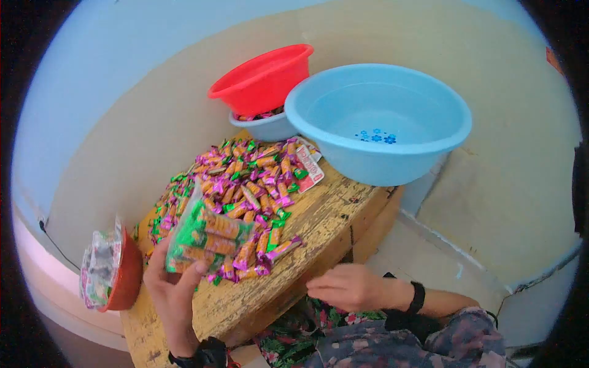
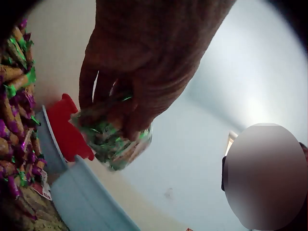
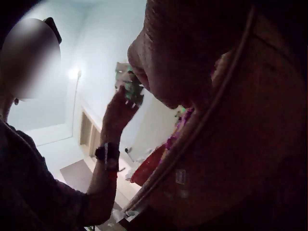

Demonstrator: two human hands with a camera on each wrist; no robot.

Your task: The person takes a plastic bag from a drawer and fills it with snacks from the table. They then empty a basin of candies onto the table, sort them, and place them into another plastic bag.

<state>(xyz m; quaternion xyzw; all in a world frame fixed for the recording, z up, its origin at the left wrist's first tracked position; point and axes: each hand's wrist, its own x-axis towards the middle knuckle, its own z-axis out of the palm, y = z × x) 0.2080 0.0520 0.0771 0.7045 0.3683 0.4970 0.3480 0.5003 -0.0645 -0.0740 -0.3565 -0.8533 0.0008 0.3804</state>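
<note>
In the head view the left hand (image 1: 172, 288) grips a clear plastic bag (image 1: 205, 239) of green and orange wrapped sweets, raised over the table's left part. The left wrist view shows the fingers and thumb of the left hand (image 2: 137, 72) around this bag (image 2: 115, 144). Loose sweets (image 1: 245, 178) in purple, orange and green wrappers lie heaped behind and beside the bag. By the table's front edge is the right hand (image 1: 346, 288), its fingers loosely bent and together, with nothing visible in them. The right wrist view shows this hand (image 3: 175, 57) dark and close.
A large light-blue basin (image 1: 392, 162) stands at the table's back right. Behind the heap, a red basin (image 1: 261, 83) rests on a smaller blue basin (image 1: 270, 130) containing sweets. An orange-red basin (image 1: 127, 276) with plastic bags is at the left. A printed card (image 1: 308, 164) lies beside the heap.
</note>
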